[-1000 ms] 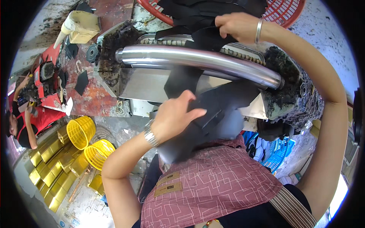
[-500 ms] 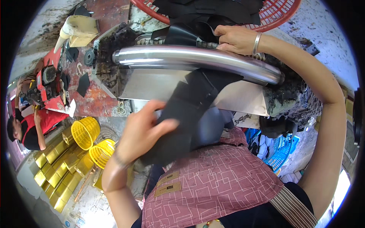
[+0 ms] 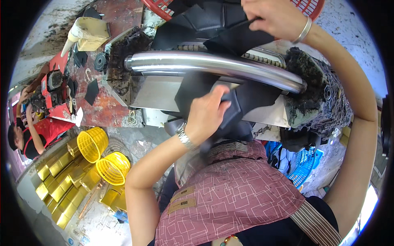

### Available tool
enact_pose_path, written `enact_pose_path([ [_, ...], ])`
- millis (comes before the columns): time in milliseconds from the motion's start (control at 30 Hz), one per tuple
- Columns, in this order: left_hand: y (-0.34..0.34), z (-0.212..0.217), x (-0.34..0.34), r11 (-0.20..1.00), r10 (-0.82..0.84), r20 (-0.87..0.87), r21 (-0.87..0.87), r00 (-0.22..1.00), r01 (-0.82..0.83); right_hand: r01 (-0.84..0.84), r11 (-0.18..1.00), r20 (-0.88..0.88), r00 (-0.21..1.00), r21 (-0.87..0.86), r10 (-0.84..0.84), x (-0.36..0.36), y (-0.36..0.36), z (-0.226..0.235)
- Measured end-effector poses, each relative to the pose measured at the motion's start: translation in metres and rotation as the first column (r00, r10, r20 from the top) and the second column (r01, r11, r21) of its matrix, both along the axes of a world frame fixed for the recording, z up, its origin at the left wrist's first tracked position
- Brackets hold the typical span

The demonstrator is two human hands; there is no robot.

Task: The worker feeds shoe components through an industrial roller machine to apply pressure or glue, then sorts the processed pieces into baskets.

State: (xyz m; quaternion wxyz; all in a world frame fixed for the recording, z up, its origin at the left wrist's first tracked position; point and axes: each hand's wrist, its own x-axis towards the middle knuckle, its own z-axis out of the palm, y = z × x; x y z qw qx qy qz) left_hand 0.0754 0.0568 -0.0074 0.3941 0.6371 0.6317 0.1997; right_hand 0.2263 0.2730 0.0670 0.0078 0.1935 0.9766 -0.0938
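Fingers of the right hand (image 3: 277,19) pinching a black sheet (image 3: 242,37), top of frame
Steel roller (image 3: 213,64) spans upper centre, more black sheets (image 3: 262,95) just below, left hand (image 3: 207,118) over them, can't tell if gripping. Looks like feeding sheets through; next probably calls for lining up an edge. Versus half a second ago, right hand's higher, left's nearer the roller.

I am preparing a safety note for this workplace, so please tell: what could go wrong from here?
The left hand is near the metal roller; if that turns, the fingers might be pinched.
The black piece in the right hand seems to overlap other black pieces and might drag one along.
The silver bangle on that wrist could catch an edge.
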Motion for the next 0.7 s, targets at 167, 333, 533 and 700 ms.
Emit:
enact_pose_path([
  [167,-0.058,-0.008,-0.020,0.655,-0.274,-0.235,0.664,0.933,0.360,0.123,0.992,-0.153,0.981,0.008,-0.121,0.000,0.035,0.009],
  [333,-0.096,-0.076,-0.063,0.979,-0.185,-0.445,-0.002,0.876,0.206,0.232,0.964,-0.202,0.958,0.131,-0.204,-0.002,0.087,-0.013],
  [533,-0.117,-0.125,-0.073,0.985,-0.104,-0.404,0.088,0.909,0.152,0.523,0.839,-0.224,0.844,0.148,-0.487,0.000,0.135,-0.060],
  [700,-0.124,-0.117,-0.064,0.991,-0.105,-0.197,0.066,0.975,0.120,0.340,0.938,-0.189,0.919,-0.064,-0.346,-0.035,0.062,-0.104],
])
